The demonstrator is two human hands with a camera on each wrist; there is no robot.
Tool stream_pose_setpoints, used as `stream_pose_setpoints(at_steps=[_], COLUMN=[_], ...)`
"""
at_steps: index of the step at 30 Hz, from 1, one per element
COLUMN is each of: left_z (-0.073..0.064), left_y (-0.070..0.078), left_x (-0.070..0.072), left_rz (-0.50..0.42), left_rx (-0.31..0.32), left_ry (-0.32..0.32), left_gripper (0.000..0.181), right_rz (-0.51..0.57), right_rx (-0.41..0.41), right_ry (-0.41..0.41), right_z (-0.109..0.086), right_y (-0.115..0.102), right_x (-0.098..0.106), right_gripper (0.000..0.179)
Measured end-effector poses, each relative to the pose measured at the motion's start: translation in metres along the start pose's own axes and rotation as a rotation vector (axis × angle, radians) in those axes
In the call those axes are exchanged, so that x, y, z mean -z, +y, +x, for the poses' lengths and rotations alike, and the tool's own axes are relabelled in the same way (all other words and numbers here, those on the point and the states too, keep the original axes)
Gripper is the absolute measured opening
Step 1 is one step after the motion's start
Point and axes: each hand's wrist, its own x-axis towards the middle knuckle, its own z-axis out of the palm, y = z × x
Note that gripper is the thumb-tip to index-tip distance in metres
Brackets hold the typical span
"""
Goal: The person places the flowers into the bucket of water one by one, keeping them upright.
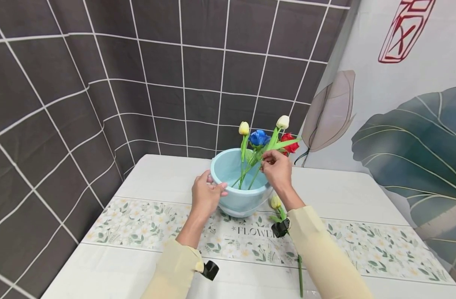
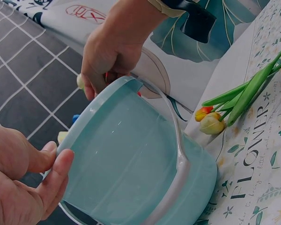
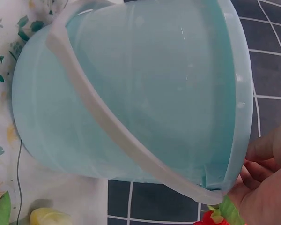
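A light blue bucket (image 1: 243, 203) with a pale handle (image 2: 171, 187) stands upright on the table. My left hand (image 1: 207, 194) grips its rim on the left side, thumb over the edge. Inside lean a yellow tulip (image 1: 244, 128), a blue rose (image 1: 259, 138), a white tulip (image 1: 282, 122) and a red rose (image 1: 289, 143), their blooms above the rim. My right hand (image 1: 278, 167) is at the right rim, its curled fingers pinching a green flower stem among them; I cannot tell which bloom it belongs to.
On the table (image 1: 112, 270), right of the bucket, lie a yellow tulip (image 2: 211, 125) and a red-orange tulip (image 2: 203, 113) with long green stems, partly under the right forearm in the head view. A dark gridded curtain (image 1: 201, 66) hangs behind.
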Motion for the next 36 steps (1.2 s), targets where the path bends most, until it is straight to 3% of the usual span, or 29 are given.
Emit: stream_pose_setpoints(at_steps=[10,15,19,26,36], left_z=[-0.001,-0.001,0.0,0.0,0.001], left_y=[0.0,0.0,0.0,0.0,0.0], left_x=[0.0,0.0,0.0,-0.001,0.0], left_rz=[-0.002,-0.005,-0.004,0.008,0.028], left_rx=[-0.009,-0.017,-0.012,0.004,0.022], left_ry=[-0.004,-0.01,-0.006,-0.004,-0.006], left_gripper=[0.066,0.065,0.066,0.067,0.068], right_rz=[-0.086,-0.082,-0.001,0.214,0.324], right_rx=[0.004,0.003,-0.024,-0.07,-0.038], right_ry=[-0.079,-0.073,-0.046,0.042,0.127], right_z=[0.0,-0.001,-0.003,-0.007,-0.02], right_y=[0.0,-0.001,-0.004,-0.006,-0.006], right_x=[0.002,0.002,0.003,0.013,0.037], right_gripper=[0.016,0.011,0.013,0.032,0.034])
